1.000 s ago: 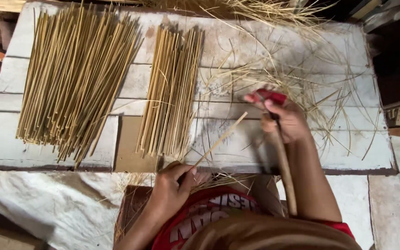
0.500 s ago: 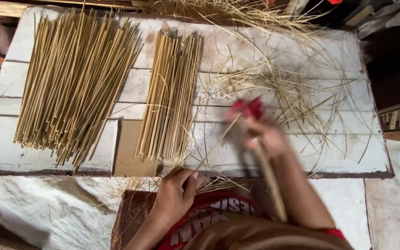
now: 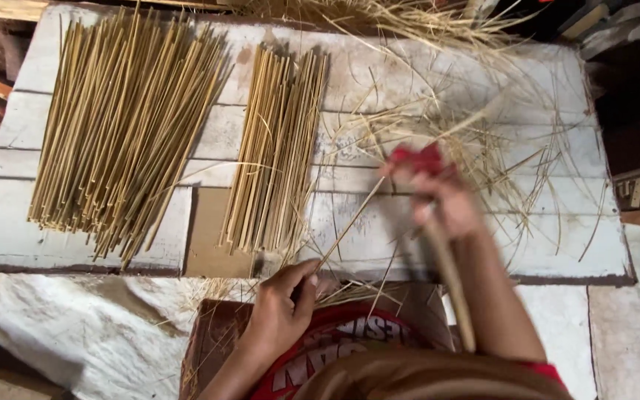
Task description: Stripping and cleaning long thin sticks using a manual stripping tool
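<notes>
Gripping the near end of a thin stick (image 3: 350,226), the left hand (image 3: 279,315) is closed around it at the table's (image 3: 601,259) front edge, so that the stick slants up and away toward the right hand (image 3: 446,200). That hand is blurred; it looks closed on a long-handled tool (image 3: 450,281), with something red (image 3: 416,157) at the fingers, and meets the stick's far end. Whether the tool has a blade I cannot tell. By my reading, the step in hand is scraping or splitting one stick. Loose shavings (image 3: 498,141) lie scattered around and beyond the right hand. A small bundle (image 3: 275,152) of sticks lies just left of the work, and a big bundle (image 3: 124,133) farther left, well apart from both hands. A clean next stroke would call for a firm hold at the near end and the tool kept along the stick's length.
</notes>
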